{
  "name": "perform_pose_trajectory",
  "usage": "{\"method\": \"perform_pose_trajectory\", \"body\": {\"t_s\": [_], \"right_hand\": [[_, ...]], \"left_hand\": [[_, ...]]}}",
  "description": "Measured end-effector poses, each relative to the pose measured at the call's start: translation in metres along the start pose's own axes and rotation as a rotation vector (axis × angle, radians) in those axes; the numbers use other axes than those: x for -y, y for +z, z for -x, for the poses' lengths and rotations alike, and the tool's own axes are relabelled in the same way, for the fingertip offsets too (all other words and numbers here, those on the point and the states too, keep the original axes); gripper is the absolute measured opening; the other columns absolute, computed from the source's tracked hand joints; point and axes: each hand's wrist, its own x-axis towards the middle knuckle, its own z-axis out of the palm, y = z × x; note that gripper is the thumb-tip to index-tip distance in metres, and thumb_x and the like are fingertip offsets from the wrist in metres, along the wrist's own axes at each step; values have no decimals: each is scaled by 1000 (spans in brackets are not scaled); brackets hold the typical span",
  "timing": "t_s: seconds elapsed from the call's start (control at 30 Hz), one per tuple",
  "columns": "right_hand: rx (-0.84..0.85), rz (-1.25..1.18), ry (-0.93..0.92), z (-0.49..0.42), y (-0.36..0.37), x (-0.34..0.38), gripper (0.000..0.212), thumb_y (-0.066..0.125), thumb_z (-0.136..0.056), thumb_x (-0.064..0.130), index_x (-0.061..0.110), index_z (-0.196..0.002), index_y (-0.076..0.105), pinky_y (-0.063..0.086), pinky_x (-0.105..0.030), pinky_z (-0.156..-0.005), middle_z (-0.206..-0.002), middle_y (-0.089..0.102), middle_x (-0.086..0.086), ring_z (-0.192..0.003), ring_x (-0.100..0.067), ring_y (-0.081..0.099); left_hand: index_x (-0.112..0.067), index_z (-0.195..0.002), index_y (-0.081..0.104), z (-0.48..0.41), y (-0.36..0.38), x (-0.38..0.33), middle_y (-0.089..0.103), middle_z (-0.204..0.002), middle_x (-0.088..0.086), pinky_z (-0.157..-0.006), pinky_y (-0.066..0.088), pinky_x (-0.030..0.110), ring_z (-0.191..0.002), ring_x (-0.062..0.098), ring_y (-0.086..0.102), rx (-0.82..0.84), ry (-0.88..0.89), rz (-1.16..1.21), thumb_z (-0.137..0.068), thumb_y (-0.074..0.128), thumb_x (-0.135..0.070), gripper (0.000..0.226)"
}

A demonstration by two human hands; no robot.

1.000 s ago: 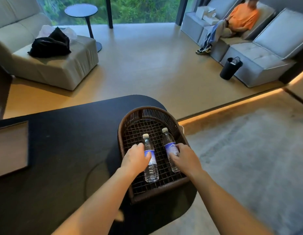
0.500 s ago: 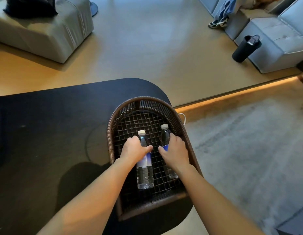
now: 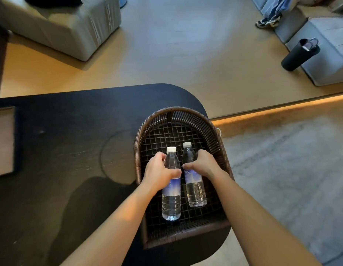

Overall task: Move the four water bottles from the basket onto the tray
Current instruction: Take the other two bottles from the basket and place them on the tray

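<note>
A dark brown wicker basket stands at the right end of the black table. Two clear water bottles with white caps and blue labels lie side by side in it, caps pointing away from me. My left hand is wrapped around the upper body of the left bottle. My right hand is closed around the neck and shoulder of the right bottle. A flat tray shows only partly at the table's far left edge.
Beyond the table lies a wooden floor with a pale sofa block at the back left. A black bin stands by grey seating at the back right, where a person's shoe and leg show. A grey rug lies to the right.
Both hands closed around the bottles, and each bottle has slid a little toward me in the basket. The view has tipped down, then swung right, bringing the tray's edge back in at the left.
</note>
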Motion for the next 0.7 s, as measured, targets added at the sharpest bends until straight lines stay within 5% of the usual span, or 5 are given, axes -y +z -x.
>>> {"method": "perform_pose_trajectory", "body": {"t_s": [0.23,0.47,0.7], "right_hand": [[-47,-105,-111,22,7,-8,47,92,-71,29,15,-107,65,51,-29,-74,-98,69,3,-90,-14,66],[-165,-212,-179,66,1,-27,50,92,-73,30,25,-115,65,48,-20,-73,-101,71,9,-91,1,65],[-302,-293,-302,119,2,-45,59,91,-78,24,27,-128,60,50,-8,-78,-105,68,21,-97,12,64]], "left_hand": [[-31,-114,61,22,-14,3,70,-98,-5,-79,63,40,-88,14,72,30,43,59,-68,91,-29,55],[-31,-117,63,57,-12,6,72,-88,-10,-66,50,17,-79,2,70,-48,176,80,-74,90,-23,51],[-31,-112,70,92,-10,12,77,-92,-13,-76,61,21,-87,-7,72,-95,317,113,-76,91,-21,44]]}}
